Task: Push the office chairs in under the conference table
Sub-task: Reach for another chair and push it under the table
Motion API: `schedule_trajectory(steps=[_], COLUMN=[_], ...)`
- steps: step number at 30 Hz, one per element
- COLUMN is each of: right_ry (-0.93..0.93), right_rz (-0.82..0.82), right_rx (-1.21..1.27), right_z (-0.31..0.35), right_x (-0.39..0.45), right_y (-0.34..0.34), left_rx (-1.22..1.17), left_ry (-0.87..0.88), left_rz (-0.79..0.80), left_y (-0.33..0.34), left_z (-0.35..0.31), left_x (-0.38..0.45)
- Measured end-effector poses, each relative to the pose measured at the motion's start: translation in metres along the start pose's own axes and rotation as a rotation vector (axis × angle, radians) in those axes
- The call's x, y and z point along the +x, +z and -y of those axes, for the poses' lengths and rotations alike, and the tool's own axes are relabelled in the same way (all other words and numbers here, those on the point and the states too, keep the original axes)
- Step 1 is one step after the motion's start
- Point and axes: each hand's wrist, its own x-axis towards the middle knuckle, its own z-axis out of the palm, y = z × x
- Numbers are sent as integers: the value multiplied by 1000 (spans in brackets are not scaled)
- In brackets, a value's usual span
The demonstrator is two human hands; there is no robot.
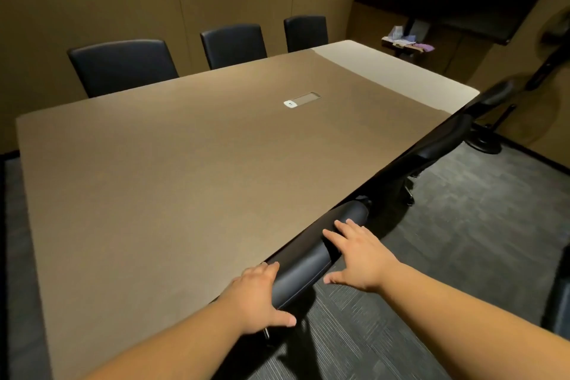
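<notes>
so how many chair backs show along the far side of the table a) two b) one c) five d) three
d) three: along the far edge of the conference table stand three dark chair backs, the left chair, the middle chair and the right chair, all close against that edge.

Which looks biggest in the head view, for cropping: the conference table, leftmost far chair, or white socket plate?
1. Conference table
2. Leftmost far chair
3. White socket plate

The chair's distance shrinks it.
</notes>
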Motion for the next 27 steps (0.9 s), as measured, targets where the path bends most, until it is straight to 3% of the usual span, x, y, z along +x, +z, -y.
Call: schedule_trajectory(steps=[8, 17, 27], right_ry=[-186, -611, -642], right_rz=[74, 142, 39], right_rx=[-179, -353, -335], right_z=[-20, -56, -64], right_x=[34, 105, 113], right_y=[-1, -14, 3], left_rx=[100, 79, 89], left_ry=[-163, -292, -427], left_rz=[-92, -168, -243], left_y=[9, 20, 31], left_z=[-11, -17, -32], left_x=[4, -2, -4])
